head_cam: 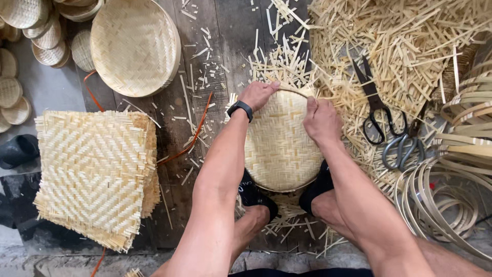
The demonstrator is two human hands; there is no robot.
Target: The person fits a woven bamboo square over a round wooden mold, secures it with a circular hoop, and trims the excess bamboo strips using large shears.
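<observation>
I see both hands grip the far rim of the basket [279, 143]: left hand [259, 94] clenched top-left, right hand [321, 120] clenched top-right, equally near.

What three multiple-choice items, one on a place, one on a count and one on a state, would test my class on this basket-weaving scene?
1. Where do the black scissors lie?
A. on the straw-coloured strip offcuts
B. on the square mats
C. in the tray

2. How many hands grip the round woven basket?
A. none
B. one
C. two

3. The stack of square woven mats is:
A. rolled
B. flat
C. upright

Answers: 1 A, offcuts surround them; 2 C, left hand and right hand hold its far rim; 3 B, they lie piled.
</observation>
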